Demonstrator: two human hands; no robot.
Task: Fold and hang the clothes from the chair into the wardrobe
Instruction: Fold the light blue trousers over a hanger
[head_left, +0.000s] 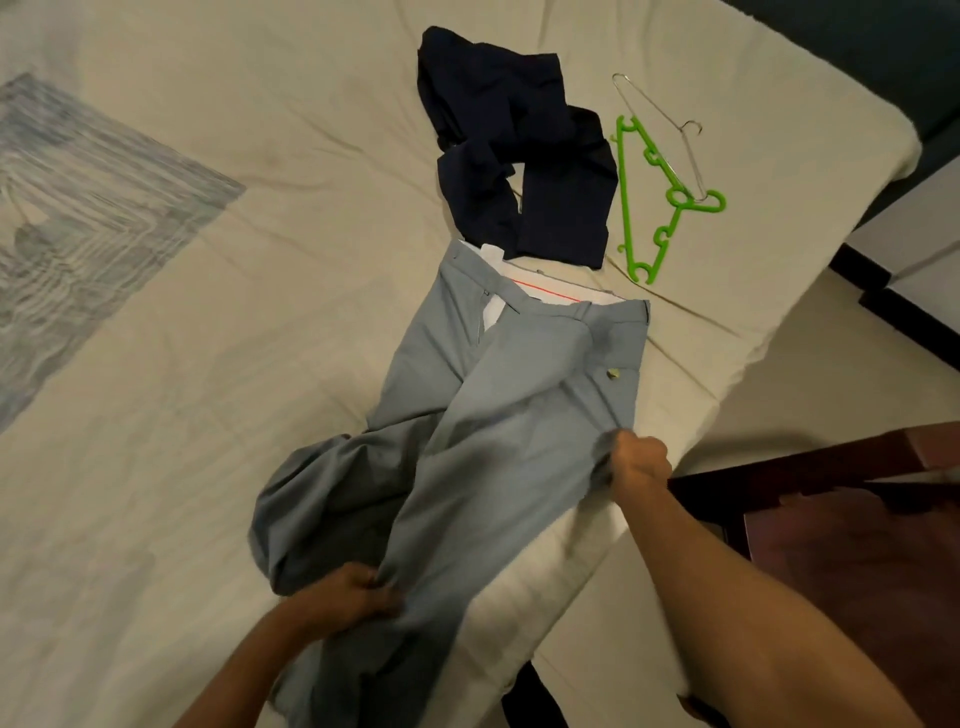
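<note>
Bed under a cream sheet, creased; blue-grey patterned patch at 9 o'clock. Directly on it: grey trousers at centre, waistband toward 12, legs trailing to 6. Dark navy garment crumpled at 12, touching the waistband. Green plastic hanger at 1 o'clock, wire hanger overlapping it.

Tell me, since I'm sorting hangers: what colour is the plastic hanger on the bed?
Bright green; the plastic hanger shows clearly in the head view.
</note>
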